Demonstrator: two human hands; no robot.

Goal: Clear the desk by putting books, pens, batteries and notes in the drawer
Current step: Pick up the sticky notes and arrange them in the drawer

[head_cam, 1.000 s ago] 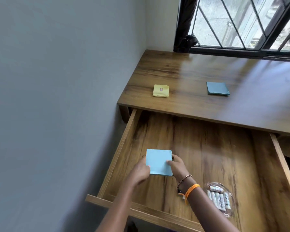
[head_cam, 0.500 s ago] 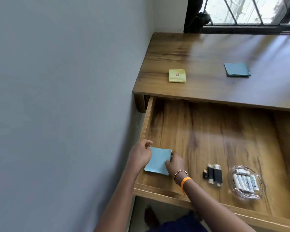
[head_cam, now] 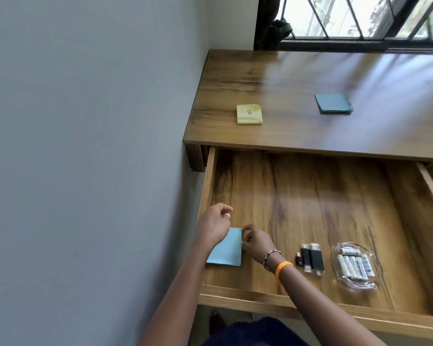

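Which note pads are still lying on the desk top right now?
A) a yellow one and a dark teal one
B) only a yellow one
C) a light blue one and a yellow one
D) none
A: the yellow note pad and the dark teal note pad lie on the desk top, while the light blue note pad is down in the open drawer.

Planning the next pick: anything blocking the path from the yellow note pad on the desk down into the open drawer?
Nothing visible. The yellow note pad lies alone near the desk's front edge, and the drawer floor just below it is bare. The light blue pad, both hands, USB sticks and battery dish sit toward the drawer's front.
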